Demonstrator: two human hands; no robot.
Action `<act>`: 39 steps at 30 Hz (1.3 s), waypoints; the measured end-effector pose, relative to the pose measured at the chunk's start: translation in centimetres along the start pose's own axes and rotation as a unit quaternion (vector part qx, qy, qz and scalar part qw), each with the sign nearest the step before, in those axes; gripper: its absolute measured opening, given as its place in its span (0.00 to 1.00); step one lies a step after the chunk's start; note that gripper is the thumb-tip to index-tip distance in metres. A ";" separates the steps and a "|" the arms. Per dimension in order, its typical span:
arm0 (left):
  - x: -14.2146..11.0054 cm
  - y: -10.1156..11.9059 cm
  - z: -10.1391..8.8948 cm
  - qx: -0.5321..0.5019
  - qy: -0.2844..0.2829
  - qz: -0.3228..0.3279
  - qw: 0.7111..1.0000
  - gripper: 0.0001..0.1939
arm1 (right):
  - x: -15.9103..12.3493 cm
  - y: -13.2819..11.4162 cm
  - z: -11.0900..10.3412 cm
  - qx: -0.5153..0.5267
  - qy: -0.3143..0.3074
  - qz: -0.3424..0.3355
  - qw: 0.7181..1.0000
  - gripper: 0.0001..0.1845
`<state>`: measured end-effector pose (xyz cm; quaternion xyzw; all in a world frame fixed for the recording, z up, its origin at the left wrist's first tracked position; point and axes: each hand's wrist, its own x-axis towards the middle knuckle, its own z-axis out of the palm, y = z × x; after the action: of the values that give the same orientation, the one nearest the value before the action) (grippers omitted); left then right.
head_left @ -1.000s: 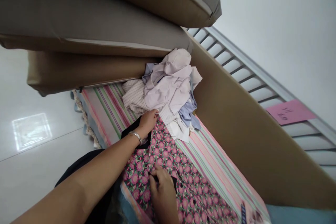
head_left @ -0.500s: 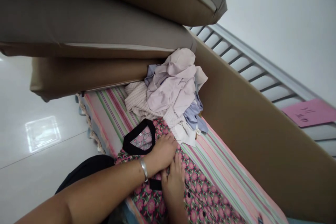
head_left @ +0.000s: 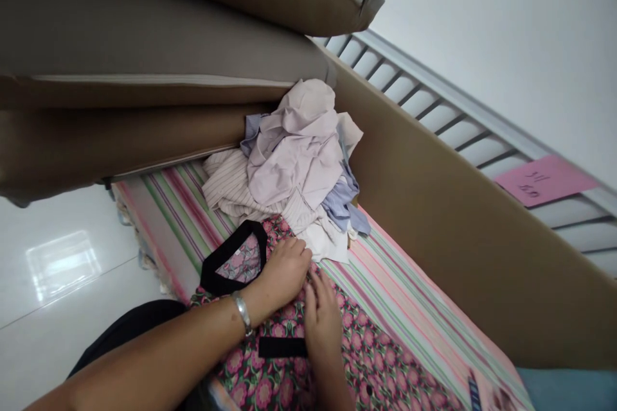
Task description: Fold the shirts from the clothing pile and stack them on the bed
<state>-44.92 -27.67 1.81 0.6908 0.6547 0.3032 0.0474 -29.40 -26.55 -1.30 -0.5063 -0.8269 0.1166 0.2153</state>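
Note:
A pink-and-green floral shirt (head_left: pixel 385 359) with a black collar (head_left: pixel 209 275) and a black band (head_left: pixel 282 347) lies spread on the striped bedding. My left hand (head_left: pixel 284 273), with a silver bangle at its wrist, is closed on the shirt's shoulder edge beside the collar. Next to it, my right hand (head_left: pixel 324 318) has bent fingers at the same edge, the fingertips close to the left hand. Fabric between the fingertips is partly hidden.
Rumpled pale and blue clothes (head_left: pixel 299 154) are heaped just beyond the shirt. Folded mattress-like pads (head_left: pixel 144 45) overhang at upper left. A brown panel (head_left: pixel 434 205) and grey railing (head_left: pixel 424 103) bound the right side, with a pink paper (head_left: pixel 544 181) on the railing.
The view has shifted, moving the scene leftward. My left fingers have curled more tightly on the cloth. My right hand has slid rightward over the shirt, uncovering more of the black band.

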 end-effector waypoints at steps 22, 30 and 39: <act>2.1 -6.6 -1.8 -0.141 -0.050 -0.316 0.937 0.12 | 15.5 -3.4 2.4 0.119 -0.228 0.047 0.965 0.08; 1.5 -6.1 -2.2 -0.107 -0.053 -0.290 0.950 0.15 | 14.5 -3.8 3.4 0.113 -0.150 0.061 0.980 0.06; 0.7 -2.9 -1.6 -0.111 -0.017 -0.079 0.991 0.11 | 8.9 -4.6 2.1 0.118 0.016 0.068 0.991 0.18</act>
<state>-48.27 -27.08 1.97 0.6326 0.6684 0.3578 0.1585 -37.52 -20.67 0.83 -0.5340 -0.7677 0.2191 0.2783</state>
